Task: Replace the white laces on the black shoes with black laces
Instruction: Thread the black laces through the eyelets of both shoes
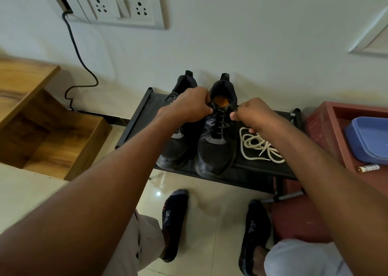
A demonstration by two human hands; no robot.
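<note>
Two black shoes sit side by side on a low black shoe rack (144,110) against the wall, toes toward the person.

Right shoe (216,147): a black lace (218,124) is threaded through the eyelets in crossed rows up to the top; orange insole visible in the opening.

Left shoe (174,149): largely covered by the forearm; a dark lace shows near its collar, but its lacing cannot be made out.

Left hand (189,105): fingers curled, pinching the black lace at the top eyelets on the left side of the right shoe's opening.

Right hand (252,114): fingers curled, thumb and forefinger pinched together just beside the right edge of the same shoe's collar; it appears to hold the other lace end, though the strand itself is hard to see.

White laces (260,145): lying loose in a tangled heap on the rack, just right of the right shoe, below the right wrist.

Elsewhere: a red crate (319,128) to the right of the rack holds a blue lidded box (369,139) and a small battery (368,167). The person's socked feet rest on the tiled floor (210,212) in front of the rack. Wooden furniture (42,124) stands to the left; a wall socket panel (123,5) with a black cable (79,61) sits above.
</note>
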